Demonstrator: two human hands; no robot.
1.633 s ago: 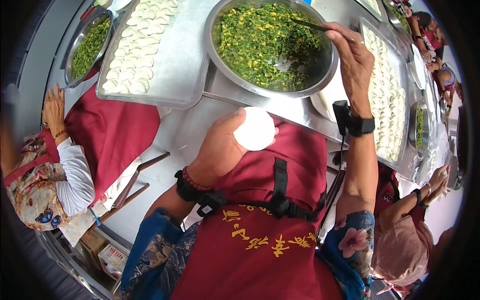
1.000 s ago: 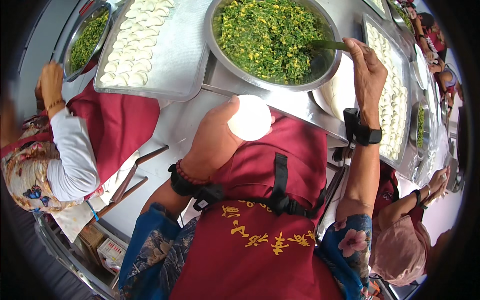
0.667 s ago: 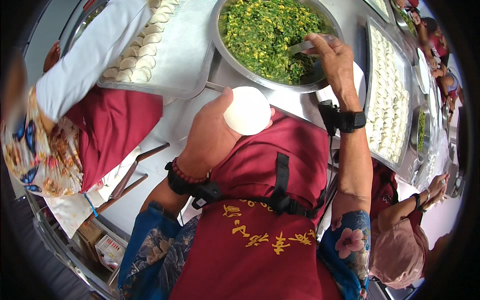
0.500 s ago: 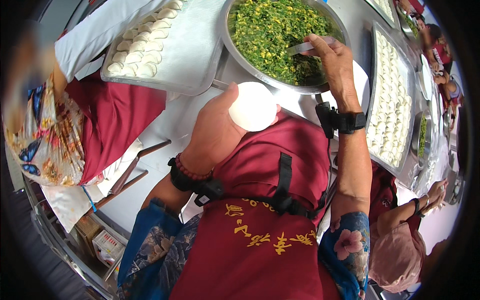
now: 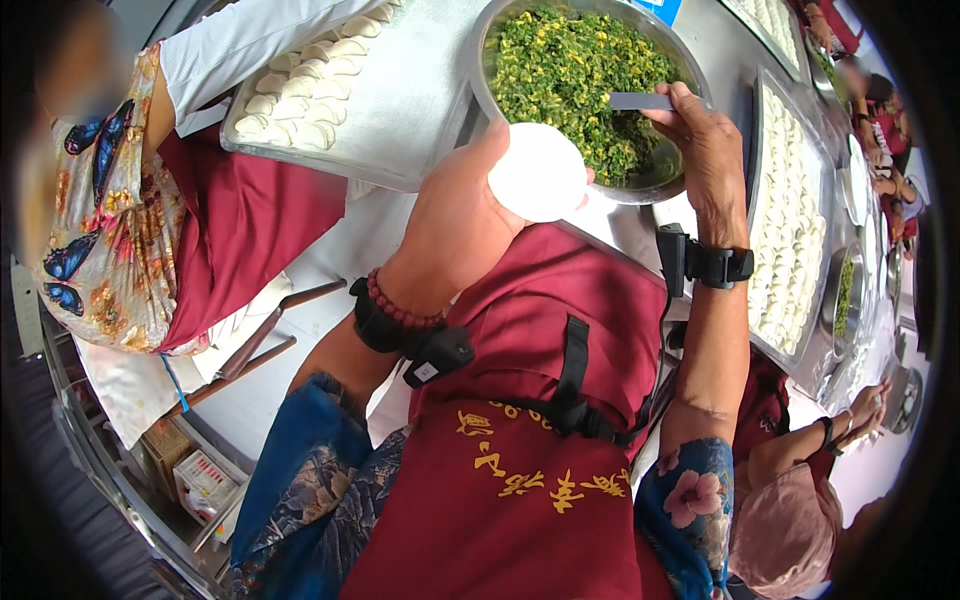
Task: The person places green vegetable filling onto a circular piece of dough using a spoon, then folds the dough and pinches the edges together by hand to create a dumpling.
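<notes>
A round white dumpling wrapper lies across the fingers of my left hand, with the thumb at its edge. It is held just in front of a large steel bowl full of chopped green filling with yellow bits. Over the bowl's right side, my right hand pinches a flat metal spatula between thumb and fingers. The blade points left and is held roughly level above the filling. No filling shows on the wrapper.
At the left a tray carries rows of folded dumplings, beside a person in a flowered sleeve. Another tray of dumplings stands at the right. Further right, a second bowl and other people line the table.
The left hand with the wrapper has moved right and up, closer to the bowl. My right hand's spatula has turned level. The whole view has shifted a little.
</notes>
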